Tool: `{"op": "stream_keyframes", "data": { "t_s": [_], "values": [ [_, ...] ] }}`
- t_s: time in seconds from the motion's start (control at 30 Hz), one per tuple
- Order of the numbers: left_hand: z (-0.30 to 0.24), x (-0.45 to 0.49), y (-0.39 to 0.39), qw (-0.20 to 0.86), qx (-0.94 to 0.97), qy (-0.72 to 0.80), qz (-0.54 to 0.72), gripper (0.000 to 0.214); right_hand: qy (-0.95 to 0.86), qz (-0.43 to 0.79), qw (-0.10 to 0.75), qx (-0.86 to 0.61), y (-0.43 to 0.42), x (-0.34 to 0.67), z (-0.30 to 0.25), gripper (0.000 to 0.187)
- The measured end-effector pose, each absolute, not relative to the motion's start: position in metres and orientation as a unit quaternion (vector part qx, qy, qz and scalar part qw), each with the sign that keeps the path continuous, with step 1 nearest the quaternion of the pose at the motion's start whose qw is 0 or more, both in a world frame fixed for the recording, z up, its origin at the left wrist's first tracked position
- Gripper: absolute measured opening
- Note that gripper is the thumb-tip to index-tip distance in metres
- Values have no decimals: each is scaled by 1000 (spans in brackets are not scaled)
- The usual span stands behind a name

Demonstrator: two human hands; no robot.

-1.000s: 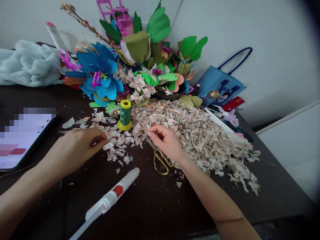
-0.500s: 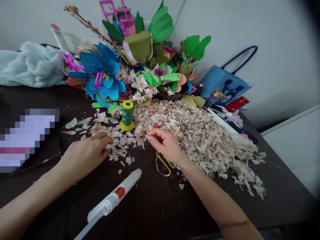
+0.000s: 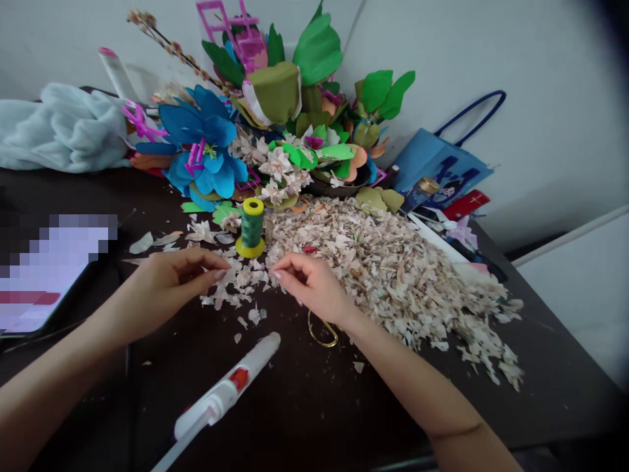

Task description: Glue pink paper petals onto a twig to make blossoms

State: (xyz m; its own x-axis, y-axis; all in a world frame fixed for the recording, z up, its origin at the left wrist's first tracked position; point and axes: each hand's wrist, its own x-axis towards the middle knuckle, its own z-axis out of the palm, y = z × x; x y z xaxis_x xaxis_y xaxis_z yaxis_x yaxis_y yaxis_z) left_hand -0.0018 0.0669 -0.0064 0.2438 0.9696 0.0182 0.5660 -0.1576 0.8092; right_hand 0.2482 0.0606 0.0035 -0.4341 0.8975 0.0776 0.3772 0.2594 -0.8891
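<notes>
My left hand [image 3: 170, 282] hovers over scattered pale paper petals [image 3: 236, 285] on the dark table [image 3: 304, 406], thumb and fingers pinched on a small petal. My right hand [image 3: 312, 283] sits at the left edge of a big heap of pale paper scraps [image 3: 393, 269], fingertips pinched together on a scrap I can barely see. Gold scissors [image 3: 324, 334] lie partly hidden under my right wrist. A green thread spool [image 3: 251, 227] with yellow ends stands upright just behind both hands.
A white glue gun [image 3: 226, 393] lies in front of my hands. A tablet [image 3: 44, 275] rests at the left. Paper flowers [image 3: 206, 147] and green leaves [image 3: 314, 52] pile at the back, beside a pale blue cloth [image 3: 59, 128] and a blue bag [image 3: 437, 164].
Both hands drew closer together over the loose petals. My right hand slid left off the scissors' blades, and my left hand lifted slightly with its fingers pinched.
</notes>
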Motion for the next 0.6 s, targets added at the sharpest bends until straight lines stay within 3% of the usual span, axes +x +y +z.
{"op": "stream_keyframes", "data": {
  "t_s": [0.23,0.37,0.6],
  "values": [
    [-1,7,64,486,656,493,299,34,-718,512,280,-380,74,217,-3,19],
    [-7,6,65,483,669,492,278,35,-705,530,290,-371,75,215,-9,10],
    [-16,2,66,458,700,496,231,32,-590,628,307,-405,78,227,-17,15]
  ]
}}
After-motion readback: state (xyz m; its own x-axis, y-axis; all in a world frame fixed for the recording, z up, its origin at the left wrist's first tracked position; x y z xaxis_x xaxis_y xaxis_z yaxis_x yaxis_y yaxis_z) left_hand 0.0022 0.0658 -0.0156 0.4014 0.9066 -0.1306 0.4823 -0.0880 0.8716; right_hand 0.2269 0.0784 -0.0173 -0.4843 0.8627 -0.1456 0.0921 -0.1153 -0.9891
